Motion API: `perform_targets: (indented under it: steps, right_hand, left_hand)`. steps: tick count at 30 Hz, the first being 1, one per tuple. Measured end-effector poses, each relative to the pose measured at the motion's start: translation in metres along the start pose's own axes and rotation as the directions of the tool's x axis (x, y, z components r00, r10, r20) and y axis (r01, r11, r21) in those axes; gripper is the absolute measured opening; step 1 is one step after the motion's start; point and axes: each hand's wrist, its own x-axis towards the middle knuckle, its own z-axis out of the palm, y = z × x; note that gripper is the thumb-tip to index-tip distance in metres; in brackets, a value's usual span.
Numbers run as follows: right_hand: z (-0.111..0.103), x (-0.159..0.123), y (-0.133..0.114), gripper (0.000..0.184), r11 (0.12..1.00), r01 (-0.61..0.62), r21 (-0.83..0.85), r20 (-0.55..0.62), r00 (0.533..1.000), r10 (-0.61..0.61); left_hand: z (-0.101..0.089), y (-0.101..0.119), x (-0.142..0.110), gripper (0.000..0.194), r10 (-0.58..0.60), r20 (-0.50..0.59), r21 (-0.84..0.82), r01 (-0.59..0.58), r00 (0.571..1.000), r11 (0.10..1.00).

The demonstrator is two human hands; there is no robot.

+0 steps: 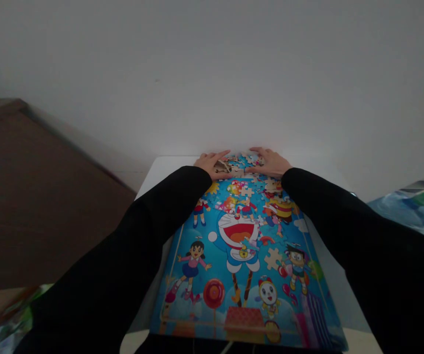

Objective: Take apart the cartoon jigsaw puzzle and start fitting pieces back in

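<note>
A blue cartoon puzzle board (212, 255) lies flat in front of me, its near edge by my body. At its far end is a heap of loose jigsaw pieces (238, 169), some face up and others showing plain backs. My left hand (209, 164) rests at the heap's left side, thumb and fingers apart. On the right side my right hand (271, 163) mirrors it, also open, with fingertips among the pieces. A plain-backed jigsaw piece (273, 258) lies alone on the board's right half. More loose pieces are scattered over the upper middle of the picture.
The board sits on a white table (162, 169) pushed against a pale wall (212, 78). To the left stands a brown wooden panel (49, 206). A clear plastic bag (414, 211) is at the right, and a blurred colourful item (16, 312) is at the lower left.
</note>
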Motion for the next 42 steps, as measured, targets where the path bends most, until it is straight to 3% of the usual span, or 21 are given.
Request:
perform_targets:
  steps: [5, 8, 12, 16, 22, 27, 30, 33, 35, 38, 42]
  right_hand:
    - [0.007, 0.003, -0.009, 0.089, 0.997, 0.025, -0.079, -0.007, 1.0, -0.026]
    - [0.01, 0.003, -0.011, 0.086, 0.997, 0.027, -0.073, -0.022, 0.999, -0.029]
    - [0.014, 0.01, -0.017, 0.082, 0.986, 0.168, 0.02, -0.007, 0.986, -0.168]
    - [0.021, 0.02, -0.023, 0.084, 0.959, 0.261, 0.114, -0.007, 0.965, -0.262]
    - [0.022, 0.022, -0.026, 0.044, 0.914, 0.323, 0.244, -0.121, 0.946, -0.302]
    - [0.0, 0.019, -0.043, 0.028, 0.886, 0.36, 0.292, -0.222, 0.927, -0.304]
    - [-0.026, 0.006, -0.058, 0.027, 0.853, 0.428, 0.298, -0.228, 0.9, -0.372]
    - [-0.047, -0.02, -0.071, 0.024, 0.817, 0.492, 0.301, -0.139, 0.87, -0.472]
    - [-0.049, -0.043, -0.076, 0.024, 0.822, 0.491, 0.287, -0.036, 0.863, -0.503]
    - [-0.034, -0.077, -0.078, 0.029, 0.84, 0.456, 0.294, 0.088, 0.862, -0.499]
    - [-0.01, -0.109, -0.075, 0.041, 0.854, 0.435, 0.284, 0.144, 0.862, -0.486]
  left_hand:
    - [0.002, -0.002, 0.01, 0.078, 0.097, -0.027, -0.146, -0.1, 0.995, 0.984]
    - [0.003, -0.003, 0.012, 0.067, 0.092, -0.078, -0.251, -0.108, 0.993, 0.962]
    - [0.006, 0.0, 0.015, 0.065, 0.11, -0.105, -0.363, -0.141, 0.988, 0.921]
    - [0.007, 0.003, 0.018, 0.062, 0.177, -0.109, -0.352, -0.204, 0.978, 0.913]
    - [0.003, 0.007, 0.017, 0.049, 0.088, -0.182, -0.374, -0.152, 0.979, 0.915]
    - [-0.015, 0.015, 0.014, 0.044, 0.084, -0.335, -0.341, -0.203, 0.939, 0.918]
    - [-0.036, 0.026, -0.003, 0.039, 0.144, -0.457, -0.274, -0.292, 0.878, 0.916]
    - [-0.05, 0.041, -0.036, 0.037, 0.236, -0.474, -0.213, -0.371, 0.848, 0.904]
    - [-0.048, 0.05, -0.061, 0.038, 0.205, -0.404, -0.277, -0.333, 0.892, 0.901]
    - [-0.032, 0.058, -0.097, 0.039, 0.206, -0.279, -0.335, -0.296, 0.938, 0.894]
    - [-0.015, 0.06, -0.126, 0.043, 0.194, -0.177, -0.393, -0.25, 0.965, 0.885]
